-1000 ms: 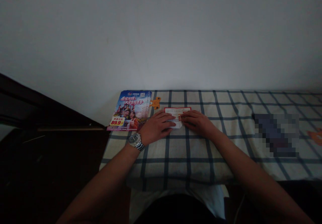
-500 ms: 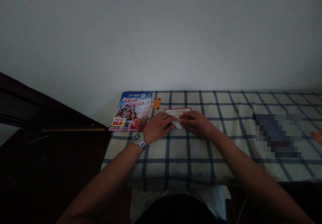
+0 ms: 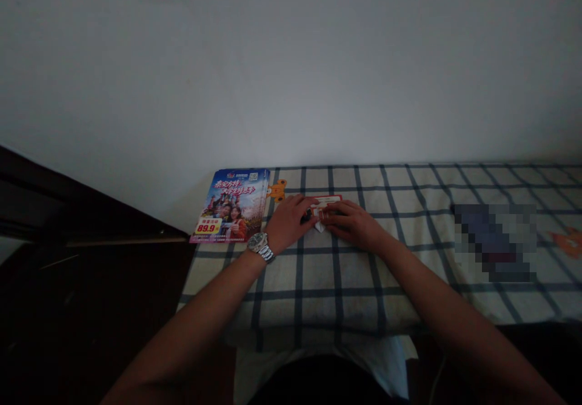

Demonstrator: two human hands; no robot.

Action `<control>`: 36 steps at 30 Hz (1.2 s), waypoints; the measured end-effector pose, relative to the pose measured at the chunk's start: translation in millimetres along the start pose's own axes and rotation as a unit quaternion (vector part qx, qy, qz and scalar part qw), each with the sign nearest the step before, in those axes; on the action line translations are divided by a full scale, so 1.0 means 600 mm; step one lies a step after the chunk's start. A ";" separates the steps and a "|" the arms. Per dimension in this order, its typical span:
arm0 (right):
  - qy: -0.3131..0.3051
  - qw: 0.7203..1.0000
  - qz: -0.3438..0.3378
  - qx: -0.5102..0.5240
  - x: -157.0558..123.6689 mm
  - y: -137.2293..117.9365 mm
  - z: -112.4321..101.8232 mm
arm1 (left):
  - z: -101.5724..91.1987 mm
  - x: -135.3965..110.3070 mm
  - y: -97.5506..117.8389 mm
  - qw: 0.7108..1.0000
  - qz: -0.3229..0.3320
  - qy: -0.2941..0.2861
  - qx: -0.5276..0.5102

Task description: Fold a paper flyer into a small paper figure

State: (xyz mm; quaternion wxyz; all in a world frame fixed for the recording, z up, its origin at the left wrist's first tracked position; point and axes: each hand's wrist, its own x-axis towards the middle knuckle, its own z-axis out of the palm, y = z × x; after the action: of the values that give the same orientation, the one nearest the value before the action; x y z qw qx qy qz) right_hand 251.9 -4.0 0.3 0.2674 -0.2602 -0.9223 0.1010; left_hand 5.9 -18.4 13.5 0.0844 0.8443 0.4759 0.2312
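Both hands huddled over a little folded paper (image 3: 319, 226) on a checked-cloth worktop (image 3: 318, 302).
So the paper sat right between the hands, thin and flat-looking, white with red along its far edge, creased to a point at the near end. Left hand (image 3: 291, 222) had its fingers loosely bent, tips at the paper, with a chunky metal-link watch (image 3: 260, 246) on that wrist. Right hand (image 3: 353, 226) was curved low, fingertips on the other side; couldn't tell whether either grip was actually pinching or just pressing. Just past the left hand lay a neat stack of glossy, rectangular flyers (image 3: 231, 205), blue and pink. Cloth was soft and slightly rumpled, off-white with dark stripes and orange cartoon prints (image 3: 277, 191). The pixelated thing (image 3: 493, 241) off right was unreadable.
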 end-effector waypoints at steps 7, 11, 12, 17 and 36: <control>-0.007 1.000 0.001 -0.007 0.001 -0.001 -0.001 | 0.004 -0.008 0.002 1.000 -0.002 0.020 -0.008; -0.002 1.000 0.001 -0.008 0.002 -0.004 -0.004 | 0.003 -0.007 0.002 1.000 -0.001 0.018 -0.008; -0.001 1.000 0.001 -0.008 0.002 -0.004 -0.004 | 0.002 -0.007 0.001 1.000 0.000 0.017 -0.009; -0.005 1.000 0.006 -0.003 0.001 -0.005 -0.005 | 0.002 -0.009 -0.002 1.000 0.017 0.018 -0.015; 0.001 1.000 0.018 0.025 -0.003 0.006 -0.010 | -0.029 -0.028 0.004 0.992 0.114 -0.051 -0.008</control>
State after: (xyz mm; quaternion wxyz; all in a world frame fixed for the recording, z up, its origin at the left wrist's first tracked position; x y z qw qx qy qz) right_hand 258.0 -1.9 3.5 0.2728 -0.2699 -0.9145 0.1281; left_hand -7.9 -35.2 24.1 0.0881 0.9031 0.3698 0.1997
